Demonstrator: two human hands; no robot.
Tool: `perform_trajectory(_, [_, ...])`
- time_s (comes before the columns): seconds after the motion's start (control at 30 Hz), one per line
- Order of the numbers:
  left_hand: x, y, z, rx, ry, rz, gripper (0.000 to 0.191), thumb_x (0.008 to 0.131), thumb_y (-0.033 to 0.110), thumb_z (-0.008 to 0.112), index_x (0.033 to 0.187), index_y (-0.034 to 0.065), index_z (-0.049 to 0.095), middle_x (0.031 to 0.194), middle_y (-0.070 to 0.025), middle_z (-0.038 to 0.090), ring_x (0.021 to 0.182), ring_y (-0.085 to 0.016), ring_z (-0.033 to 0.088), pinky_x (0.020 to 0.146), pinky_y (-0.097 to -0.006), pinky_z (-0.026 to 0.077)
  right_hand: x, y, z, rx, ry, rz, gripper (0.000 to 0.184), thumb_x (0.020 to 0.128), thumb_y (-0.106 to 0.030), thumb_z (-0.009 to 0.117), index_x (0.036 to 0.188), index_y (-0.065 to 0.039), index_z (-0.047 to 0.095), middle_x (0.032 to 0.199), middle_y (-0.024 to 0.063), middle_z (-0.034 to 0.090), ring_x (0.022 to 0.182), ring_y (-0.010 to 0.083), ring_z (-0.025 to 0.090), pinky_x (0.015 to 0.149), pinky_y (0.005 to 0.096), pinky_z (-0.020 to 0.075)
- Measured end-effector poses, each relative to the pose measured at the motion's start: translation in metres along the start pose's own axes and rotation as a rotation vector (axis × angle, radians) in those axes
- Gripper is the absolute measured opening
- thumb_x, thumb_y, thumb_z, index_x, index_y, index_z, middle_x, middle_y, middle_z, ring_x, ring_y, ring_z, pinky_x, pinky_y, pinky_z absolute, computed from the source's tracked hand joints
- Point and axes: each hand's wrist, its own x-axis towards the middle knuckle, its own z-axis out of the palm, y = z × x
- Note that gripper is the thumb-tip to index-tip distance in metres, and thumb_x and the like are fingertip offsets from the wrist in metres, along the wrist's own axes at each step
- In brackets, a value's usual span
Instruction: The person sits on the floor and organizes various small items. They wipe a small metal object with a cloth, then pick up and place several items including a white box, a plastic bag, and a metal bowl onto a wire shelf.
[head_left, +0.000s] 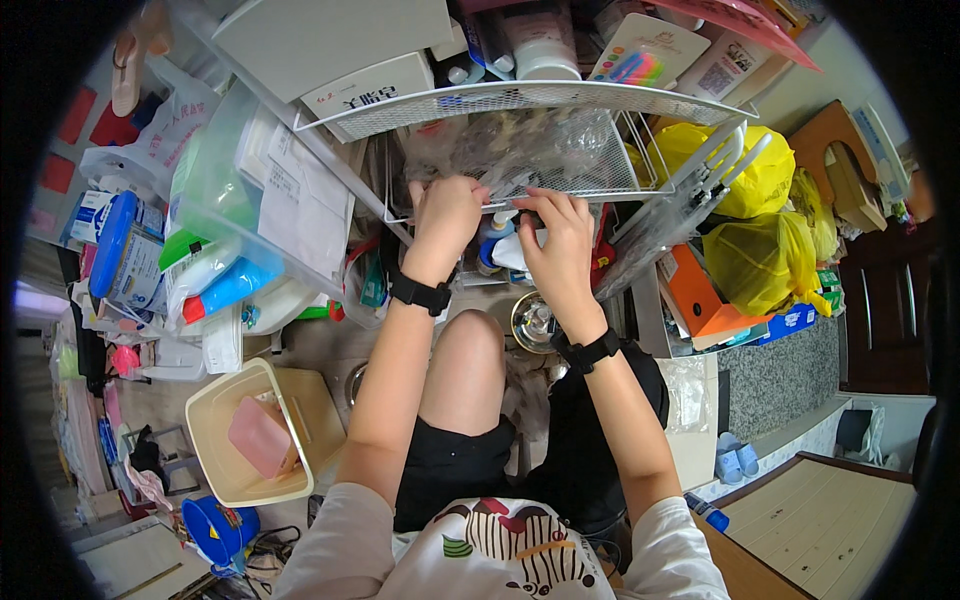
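A white mesh wire basket (600, 172) sits on the rack before me, with crumpled clear plastic bags (517, 142) in it. My left hand (448, 217) is at the basket's front edge, its fingers bent over the rim; whether they grip anything cannot be told. To its right, my right hand (559, 232) has its thumb and fingers apart, with fingertips near the same front rim. Below the basket, between my hands, stand a pump bottle (500, 223) and other small containers, partly hidden by my right hand.
Above is a mesh shelf (525, 96) with boxes and bottles. Yellow plastic bags (757, 255) and an orange box (697, 296) stand at the right. A clear plastic bin (262, 247) is at the left, a cream bin (322, 420) below it. A metal bowl (517, 322) lies near my knees.
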Motion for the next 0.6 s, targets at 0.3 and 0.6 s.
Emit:
perform_trajectory(0.3, [-0.075,0.044,0.006,-0.318,0.459,0.088,0.011,0.092,0.017,0.063,0.092,0.0074,0.068,0.089,-0.0063,0.064,0.092,-0.027,0.055,0.087,-0.039,0.037,-0.013,0.008,-0.011,0.082,0.074,0.092,0.013,0.082,0.001,0.064,0.095,-0.002,0.066,0.089,0.0114,0.063,0.09,0.0299,0.056,0.08,0.0375,0.0467])
perform_trajectory(0.6, [-0.184,0.047,0.1,-0.484,-0.301,-0.19,0.014,0.089,0.011,0.063,0.096,-0.0007,0.067,0.085,-0.0191,0.07,0.078,-0.03,0.069,0.069,-0.0366,0.053,-0.106,0.092,-0.023,0.299,-0.073,0.84,0.012,0.092,-0.011,0.064,0.094,0.001,0.066,0.085,0.0069,0.07,0.077,0.011,0.064,0.069,0.026,0.0509])
